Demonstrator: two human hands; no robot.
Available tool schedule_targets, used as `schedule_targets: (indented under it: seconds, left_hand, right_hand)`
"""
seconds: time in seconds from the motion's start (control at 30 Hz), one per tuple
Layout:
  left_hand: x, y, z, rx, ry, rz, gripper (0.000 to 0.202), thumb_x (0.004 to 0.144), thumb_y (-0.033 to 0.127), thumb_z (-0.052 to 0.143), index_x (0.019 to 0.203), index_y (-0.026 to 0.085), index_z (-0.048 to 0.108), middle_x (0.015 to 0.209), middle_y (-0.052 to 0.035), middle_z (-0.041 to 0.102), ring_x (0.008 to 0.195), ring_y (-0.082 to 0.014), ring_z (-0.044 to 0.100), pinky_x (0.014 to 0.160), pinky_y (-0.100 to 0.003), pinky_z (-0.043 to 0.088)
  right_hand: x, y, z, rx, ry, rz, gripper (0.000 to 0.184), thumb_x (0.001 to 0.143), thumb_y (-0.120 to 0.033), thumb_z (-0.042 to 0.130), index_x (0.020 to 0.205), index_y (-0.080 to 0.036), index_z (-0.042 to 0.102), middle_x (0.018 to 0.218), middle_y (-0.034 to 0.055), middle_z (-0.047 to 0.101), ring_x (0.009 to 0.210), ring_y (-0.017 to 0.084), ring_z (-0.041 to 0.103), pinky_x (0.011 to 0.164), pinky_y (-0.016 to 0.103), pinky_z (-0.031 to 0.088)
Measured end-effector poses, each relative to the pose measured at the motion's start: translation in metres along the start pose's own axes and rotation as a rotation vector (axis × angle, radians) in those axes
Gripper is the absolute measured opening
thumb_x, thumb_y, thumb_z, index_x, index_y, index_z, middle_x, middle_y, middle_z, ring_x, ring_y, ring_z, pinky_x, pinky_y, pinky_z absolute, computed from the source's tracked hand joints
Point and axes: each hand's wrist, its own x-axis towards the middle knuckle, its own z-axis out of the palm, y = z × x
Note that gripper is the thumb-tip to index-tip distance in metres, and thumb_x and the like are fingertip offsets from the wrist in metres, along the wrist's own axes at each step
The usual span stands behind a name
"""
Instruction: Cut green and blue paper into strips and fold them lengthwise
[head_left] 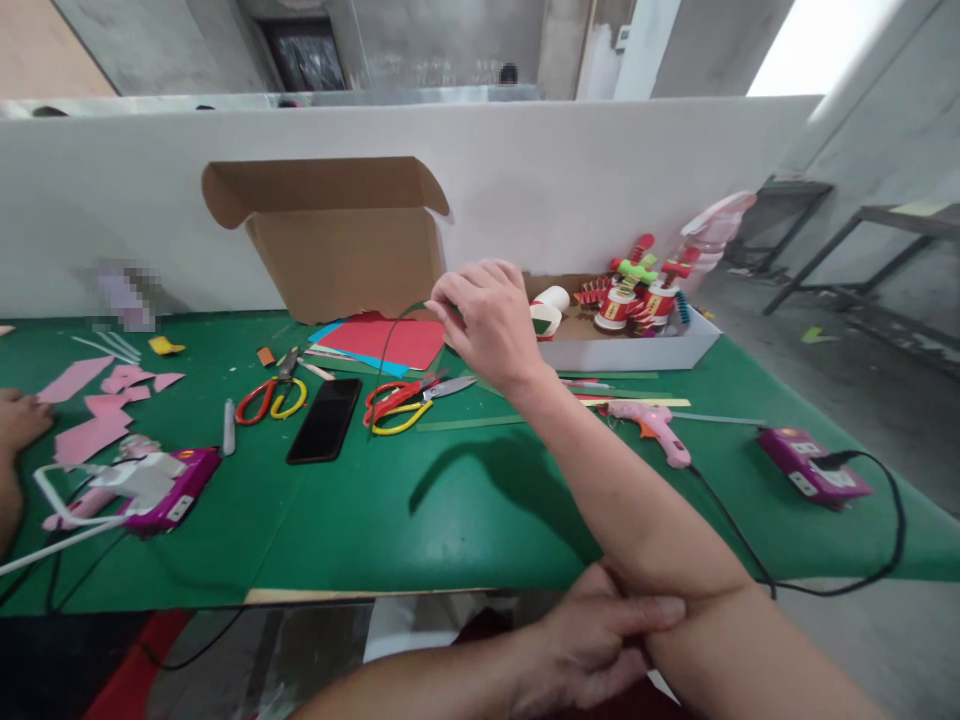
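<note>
My right hand (487,320) is raised over the green table (420,510), its fingers pinched on a thin dark green strip (390,345) that curves down toward the red-and-yellow scissors (409,400). Red and blue paper sheets (382,340) lie just behind the strip. My left hand (600,640) is low at the table's front edge, its fingers closed on my own right forearm near the elbow. It holds no object.
A black phone (324,420), a second pair of scissors (271,397), a pink glue gun (652,425), purple power strips (814,467) with cables, pink paper scraps (94,410), an open cardboard box (337,240) and a white tray of paper-cup crafts (637,295) are on the table. Another person's hand (19,420) is at the left edge.
</note>
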Motion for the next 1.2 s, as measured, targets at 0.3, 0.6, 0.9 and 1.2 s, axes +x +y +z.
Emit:
schedule_targets:
  seconds: [0.3,0.6,0.9,1.2]
  left_hand:
    - [0.006,0.072,0.003,0.25,0.025,0.034,0.067,0.044,0.022,0.093,0.106,0.014,0.069,0.115,-0.0126,0.068,0.099,-0.0228,0.064,0.085,-0.034,0.048]
    - [0.015,0.113,0.017,0.219,0.054,0.368,0.061,0.05,0.024,0.09,0.104,0.009,0.065,0.117,-0.0161,0.066,0.113,-0.028,0.059,0.098,-0.036,0.042]
    - [0.008,0.138,0.01,0.321,0.209,0.279,0.061,0.046,0.025,0.091,0.097,0.012,0.061,0.102,-0.0096,0.067,0.086,-0.0184,0.062,0.071,-0.027,0.045]
    - [0.01,0.103,0.013,0.143,0.183,0.309,0.067,0.045,0.029,0.093,0.101,0.013,0.06,0.108,-0.0114,0.066,0.095,-0.0196,0.062,0.085,-0.03,0.044]
  right_hand:
    - [0.056,0.013,0.006,0.007,0.075,-0.075,0.023,0.102,-0.029,0.036,0.094,-0.018,0.055,0.089,0.0047,0.056,0.094,0.022,0.052,0.095,0.041,0.031]
    - [0.13,0.044,0.015,0.0,0.219,-0.068,0.027,0.101,-0.04,0.037,0.09,-0.023,0.054,0.093,0.0061,0.061,0.097,0.023,0.054,0.095,0.042,0.036]
    - [0.134,0.066,0.039,0.133,0.195,-0.007,0.034,0.1,-0.049,0.033,0.092,-0.023,0.054,0.095,0.0064,0.061,0.099,0.024,0.054,0.098,0.044,0.035]
    - [0.114,0.049,0.039,0.088,0.141,-0.064,0.03,0.101,-0.044,0.033,0.096,-0.022,0.053,0.098,0.0063,0.059,0.103,0.024,0.053,0.101,0.047,0.033]
